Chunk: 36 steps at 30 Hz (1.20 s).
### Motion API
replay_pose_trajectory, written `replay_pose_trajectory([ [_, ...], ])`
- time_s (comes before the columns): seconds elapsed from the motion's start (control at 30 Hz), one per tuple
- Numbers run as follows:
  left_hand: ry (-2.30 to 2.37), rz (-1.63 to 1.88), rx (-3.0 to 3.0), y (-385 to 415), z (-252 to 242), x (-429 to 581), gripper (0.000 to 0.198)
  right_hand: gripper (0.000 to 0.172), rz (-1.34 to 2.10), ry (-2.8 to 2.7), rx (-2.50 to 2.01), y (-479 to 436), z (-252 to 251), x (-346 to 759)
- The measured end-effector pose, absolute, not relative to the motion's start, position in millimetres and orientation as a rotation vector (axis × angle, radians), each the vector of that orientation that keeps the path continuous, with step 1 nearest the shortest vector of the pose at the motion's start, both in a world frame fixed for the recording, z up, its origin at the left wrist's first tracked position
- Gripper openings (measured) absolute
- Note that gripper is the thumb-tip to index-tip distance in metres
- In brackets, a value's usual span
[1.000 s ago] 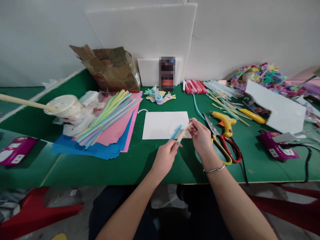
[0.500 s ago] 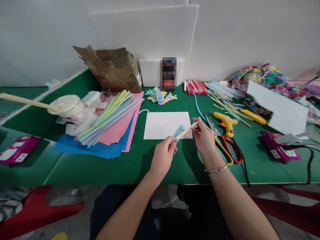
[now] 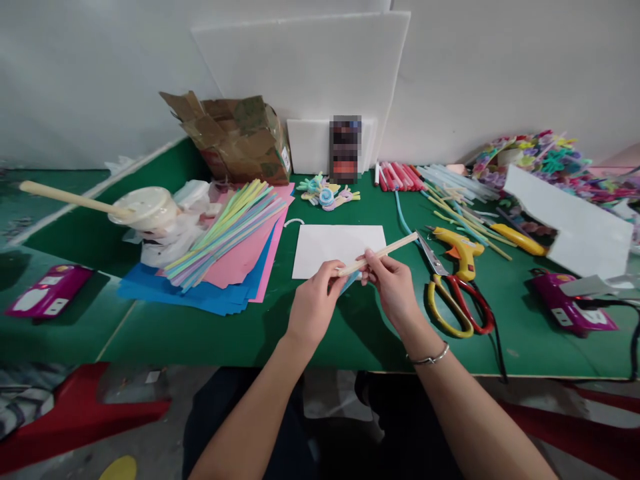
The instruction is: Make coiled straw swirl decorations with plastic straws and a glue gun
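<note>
My left hand [image 3: 314, 303] is closed, pinching the near end of a thin bunch of cream pipe cleaners [image 3: 403, 244]. My right hand [image 3: 393, 283] grips the same bunch nearer its middle, and the far end sticks out up and to the right. A light blue pipe cleaner [image 3: 350, 282] shows below the bunch between both hands, partly hidden by the fingers. Behind the hands lies a white board [image 3: 320, 243]. To the right of my right hand are large scissors [image 3: 434, 257] with yellow and red handles and a yellow glue gun [image 3: 463, 250].
Pastel pipe cleaners [image 3: 225, 233] lie on coloured sheets [image 3: 185, 293] at left, beside a white cup [image 3: 145, 207]. A cardboard box [image 3: 240, 140] stands behind. Twisted pipe cleaner shapes [image 3: 327, 195], pink sticks [image 3: 400, 177] and a yellow cutter [image 3: 517, 239] lie farther back.
My right hand has slid along the cream bunch towards my left hand, leaving its far end sticking out. The blue piece now sits lower, under the bunch. The view has shifted slightly.
</note>
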<state>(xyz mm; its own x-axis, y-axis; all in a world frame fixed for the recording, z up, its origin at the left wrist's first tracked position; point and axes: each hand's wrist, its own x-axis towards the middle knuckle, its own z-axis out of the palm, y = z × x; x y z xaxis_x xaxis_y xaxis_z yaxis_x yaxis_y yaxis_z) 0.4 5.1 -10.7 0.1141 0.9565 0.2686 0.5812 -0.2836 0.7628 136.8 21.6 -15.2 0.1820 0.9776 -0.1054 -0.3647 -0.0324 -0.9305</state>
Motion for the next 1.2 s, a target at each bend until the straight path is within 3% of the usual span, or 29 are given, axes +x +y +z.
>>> replay_pose_trajectory([
  [0.3, 1.387, 1.299, 2.635, 10.2, -17.2, -8.1, 0.011, 0.029, 1.413, -0.608, -1.051, 20.3, -10.2, 138.3],
  [0.97, 1.559, 1.247, 2.238, 6.6, -15.2, -3.7, 0.003, 0.027, 1.428, -0.724, -1.065, 18.9, -15.6, 131.6],
  [1.2, 1.471, 1.288, 2.345, 6.8, -17.8, -5.8, 0.012, 0.027, 1.422, -0.697, -1.060, 17.8, -14.0, 130.7],
])
